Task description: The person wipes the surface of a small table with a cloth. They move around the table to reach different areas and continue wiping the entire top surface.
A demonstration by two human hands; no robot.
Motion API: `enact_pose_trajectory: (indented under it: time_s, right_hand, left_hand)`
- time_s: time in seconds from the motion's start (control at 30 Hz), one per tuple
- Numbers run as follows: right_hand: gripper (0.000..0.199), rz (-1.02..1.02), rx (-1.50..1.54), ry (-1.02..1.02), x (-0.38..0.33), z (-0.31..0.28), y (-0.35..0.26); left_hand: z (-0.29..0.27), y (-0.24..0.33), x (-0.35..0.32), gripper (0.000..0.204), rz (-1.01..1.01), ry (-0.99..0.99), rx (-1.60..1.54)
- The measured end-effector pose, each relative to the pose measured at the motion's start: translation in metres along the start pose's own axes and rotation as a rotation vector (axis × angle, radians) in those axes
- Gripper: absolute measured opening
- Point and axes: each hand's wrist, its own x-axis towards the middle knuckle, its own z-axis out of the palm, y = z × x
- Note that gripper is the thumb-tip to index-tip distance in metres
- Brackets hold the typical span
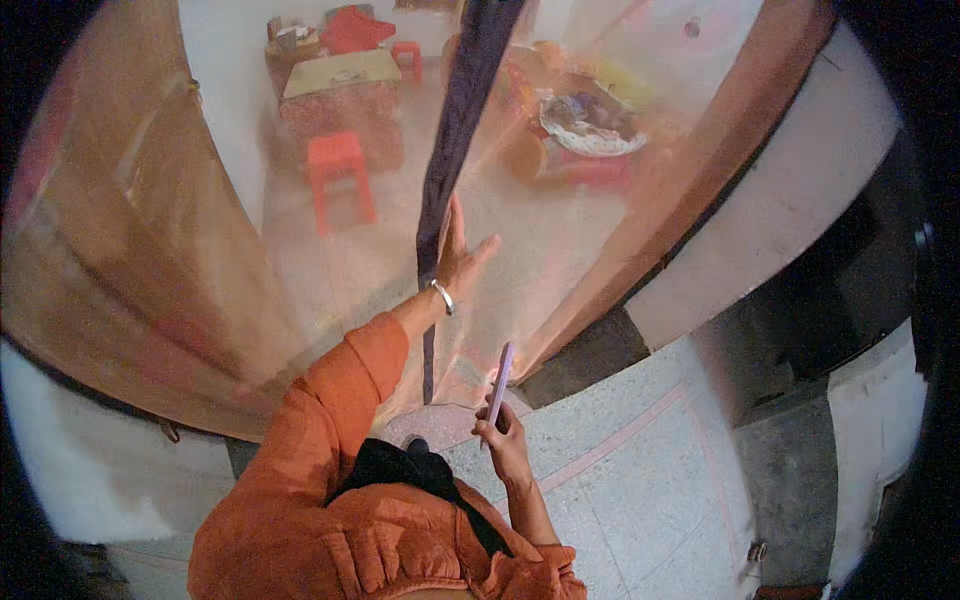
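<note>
My left hand [465,265], with a silver bracelet at the wrist, reaches forward with its fingers spread. It is against the dark edge strip [455,140] of a see-through curtain hanging in a doorway; whether the palm presses on the curtain sheet is hard to tell. Lower and to the right, my right hand [510,450] is closed around a thin lilac phone [501,385], held upright and seen edge-on. A black bag [400,470] with a strap lies across the front of my orange top.
Beyond the curtain stand a red stool [338,165], a table [340,75] with a light top, and a seat [590,125] heaped with cloth. Brown door frame sides [690,200] rise at left and right. Pale tiled floor [610,480] lies at the lower right.
</note>
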Motion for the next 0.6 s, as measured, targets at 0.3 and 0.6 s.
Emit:
enact_pose_trajectory:
  time_s: [0.3,0.6]
  right_hand:
    - [0.068,0.094,-0.124,-0.102,0.116,-0.005,-0.034]
    - [0.073,0.12,-0.208,-0.256,0.242,-0.021,-0.081]
  left_hand:
    - [0.026,0.001,0.124,0.102,0.002,0.124,-0.169]
    - [0.098,-0.015,0.219,0.098,0.027,0.019,-0.147]
